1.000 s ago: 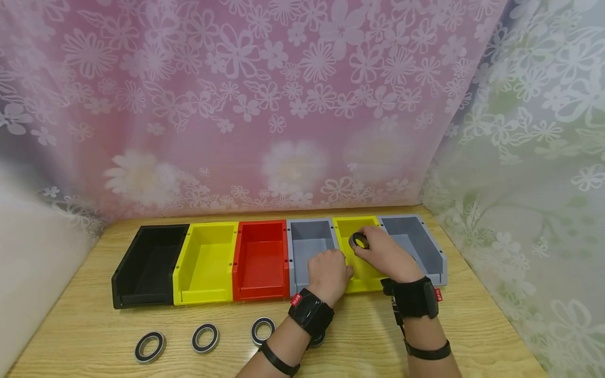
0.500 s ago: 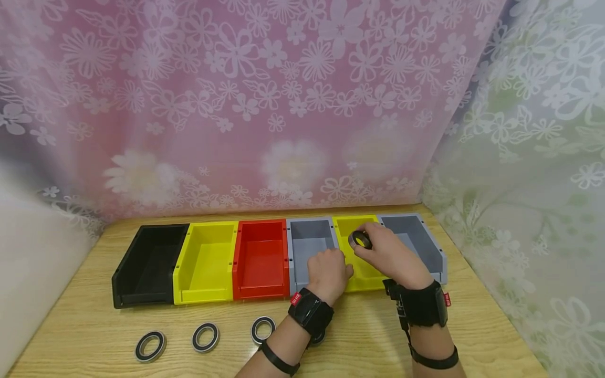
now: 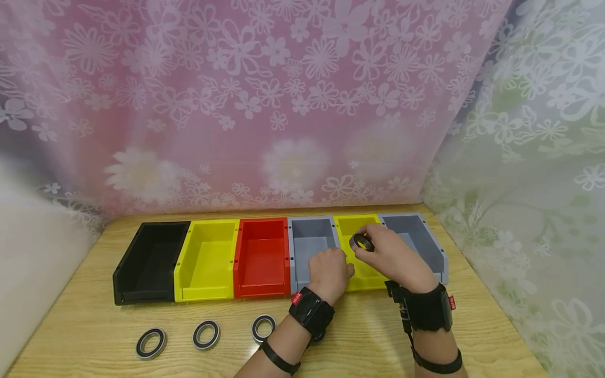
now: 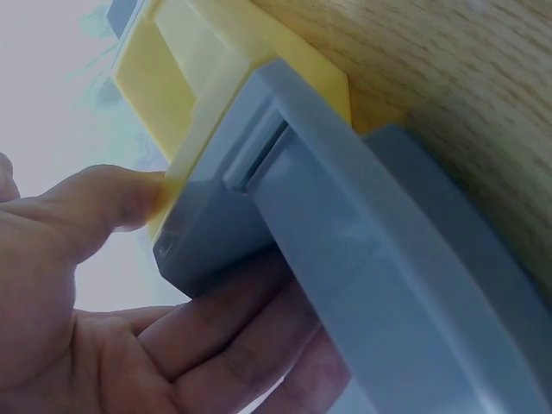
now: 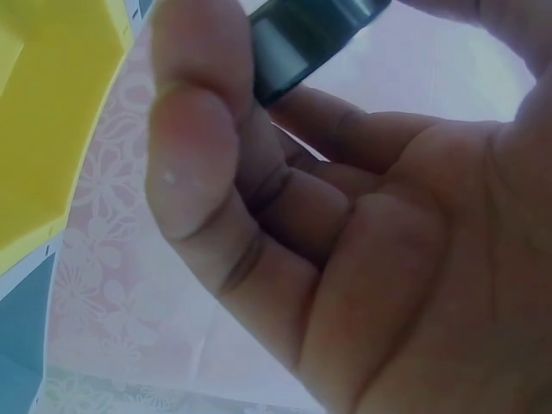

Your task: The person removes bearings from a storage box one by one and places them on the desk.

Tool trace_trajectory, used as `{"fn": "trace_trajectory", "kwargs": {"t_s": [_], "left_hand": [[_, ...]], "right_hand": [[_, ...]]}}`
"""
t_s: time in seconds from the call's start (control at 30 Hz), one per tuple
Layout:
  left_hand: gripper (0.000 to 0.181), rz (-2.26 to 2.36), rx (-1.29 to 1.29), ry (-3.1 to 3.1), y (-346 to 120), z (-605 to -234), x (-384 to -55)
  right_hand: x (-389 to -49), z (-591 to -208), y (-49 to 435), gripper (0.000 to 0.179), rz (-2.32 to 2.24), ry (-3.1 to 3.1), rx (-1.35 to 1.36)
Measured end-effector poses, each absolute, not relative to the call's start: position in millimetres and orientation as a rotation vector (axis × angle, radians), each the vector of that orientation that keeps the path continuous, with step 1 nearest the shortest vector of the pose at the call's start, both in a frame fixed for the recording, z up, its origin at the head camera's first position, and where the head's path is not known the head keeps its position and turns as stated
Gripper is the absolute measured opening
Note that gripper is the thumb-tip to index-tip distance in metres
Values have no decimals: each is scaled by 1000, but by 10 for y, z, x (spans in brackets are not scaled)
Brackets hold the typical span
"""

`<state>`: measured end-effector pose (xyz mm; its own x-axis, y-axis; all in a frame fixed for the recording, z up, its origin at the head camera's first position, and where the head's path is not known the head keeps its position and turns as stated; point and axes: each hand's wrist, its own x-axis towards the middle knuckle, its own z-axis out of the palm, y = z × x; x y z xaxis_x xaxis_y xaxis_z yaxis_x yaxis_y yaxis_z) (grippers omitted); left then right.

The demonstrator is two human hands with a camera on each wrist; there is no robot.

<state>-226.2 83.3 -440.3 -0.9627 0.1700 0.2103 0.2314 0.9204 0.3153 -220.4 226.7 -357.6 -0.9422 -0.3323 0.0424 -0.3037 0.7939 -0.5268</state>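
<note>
My left hand (image 3: 329, 273) grips the adjoining walls of a grey bin (image 3: 311, 247) and the yellow bin (image 3: 348, 227) to its right. In the left wrist view, its thumb lies on the yellow side and its fingers curl under the grey wall (image 4: 336, 233). My right hand (image 3: 394, 257) pinches a ball bearing (image 3: 355, 243), a dark ring, between thumb and fingers over that yellow bin. The bearing is tilted, and the yellow bin's floor shows through its hole. Only the bearing's dark edge (image 5: 315, 39) shows in the right wrist view.
Left of the grey bin stand a red bin (image 3: 262, 262), another yellow bin (image 3: 210, 257) and a black bin (image 3: 153, 262). Another grey bin (image 3: 404, 226) ends the row at right. Several bearings lie in front, including one at far left (image 3: 142, 342); one is partly behind my left wrist.
My right wrist has shifted slightly right and the held bearing has turned a little, staying over the yellow bin. My left hand keeps its place.
</note>
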Motion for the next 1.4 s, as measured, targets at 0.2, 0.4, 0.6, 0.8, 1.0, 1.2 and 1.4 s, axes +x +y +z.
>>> {"fn": "trace_trajectory", "kwargs": {"t_s": [0.2, 0.4, 0.6, 0.8, 1.0, 1.2, 1.4], "left_hand": [[54, -508, -301, -2895, 845, -4399, -2247], [52, -496, -283, -2932, 856, -4394, -2257], [52, -479, -289, -2946, 858, -4417, -2268], [53, -468, -289, -2939, 836, -4431, -2278], [52, -490, -319, -2928, 824, -4437, -2281], [54, -516, -317, -2886, 815, -4429, -2267], [55, -524, -319, -2867, 816, -4423, -2255]], "right_hand": [[-2163, -3540, 2250, 29, -841, 2913, -491], [-2082, -3472, 2211, 29, -805, 2929, -526], [-1982, -3408, 2191, 24, -781, 2944, -594], [-1865, -3417, 2233, 23, -725, 2943, -588], [-1722, -3635, 2368, 20, -610, 2901, -436], [-1638, -3913, 2502, 22, -519, 2832, -336], [-1563, -4096, 2556, 21, -449, 2822, -259]]}}
